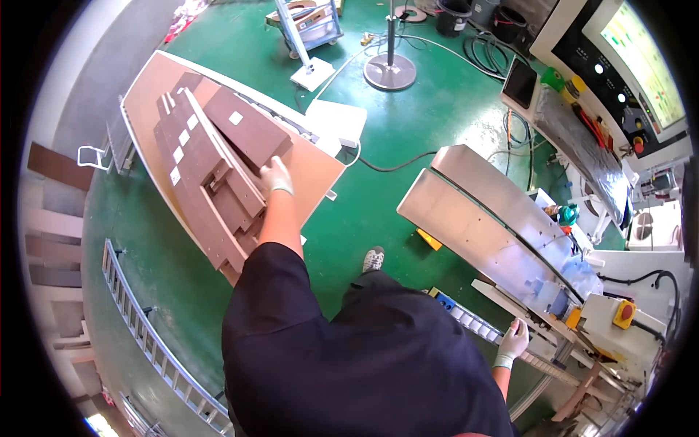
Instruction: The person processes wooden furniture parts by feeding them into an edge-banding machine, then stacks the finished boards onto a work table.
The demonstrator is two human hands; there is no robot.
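My left hand [277, 177], in a pale glove, is closed at the near end of a brown board [247, 125] with a white label. This board lies among a stack of brown panels [191, 149], several of them bearing white labels. The stack rests on a wide light-brown board [309, 175] with a white edge. Off to the right, my right hand [514, 341], also gloved, has its fingers curled beside the roller rail [477, 325] of a machine. Nothing shows in it.
Two metal table plates [466, 218] belong to the machine at right, with a control screen [644, 65] and a red stop button [625, 312]. A round-based stand [389, 71], cables and a blue trolley [306, 33] occupy the far floor. A roller track [156, 339] lies left.
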